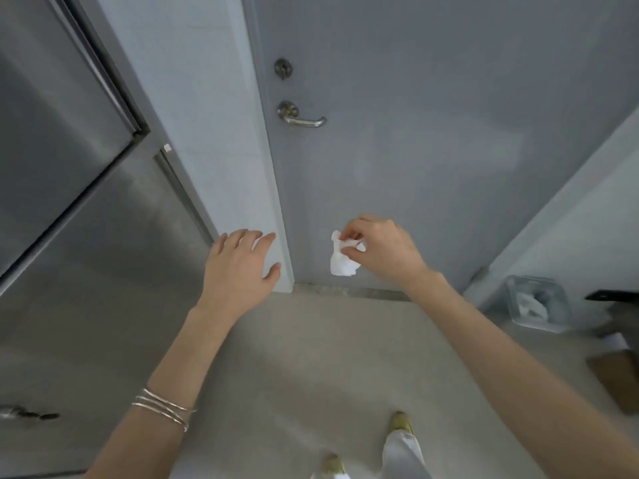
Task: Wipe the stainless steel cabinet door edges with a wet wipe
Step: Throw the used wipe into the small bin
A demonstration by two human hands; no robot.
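Standing on the pale floor, shoes at bottom centre, bracelets on the forearm lower left. Left hand is left of centre, fingers straight and spread, holding nothing. Right hand is right of centre, thumb and fingertips pinching the top of a crumpled white wipe; the rest hangs below. The wipe sits in front of the lower grey door; can't tell if it touches.

The steel cabinet fills the left of the frame, and its door edge runs diagonally at upper left. The wipe is well apart from it.

Risks:
- The pinch looks light, so dragging along the edge could pull the wipe loose and drop it on the floor.
- The bunched wipe gives a small contact patch and may skip the seam.
- A thin metal edge may snag the wipe or a fingertip.
- The nearest surface is the grey door, so the wrong target could get wiped.

Containers:
- A clear bin sits at right, mid-height, with crumpled white stuff inside, probably used wipes or a liner; unclear which.
- A brown box is cut off at the right edge, contents hidden.

Farthest, at upper centre, are the lever handle and the lock.
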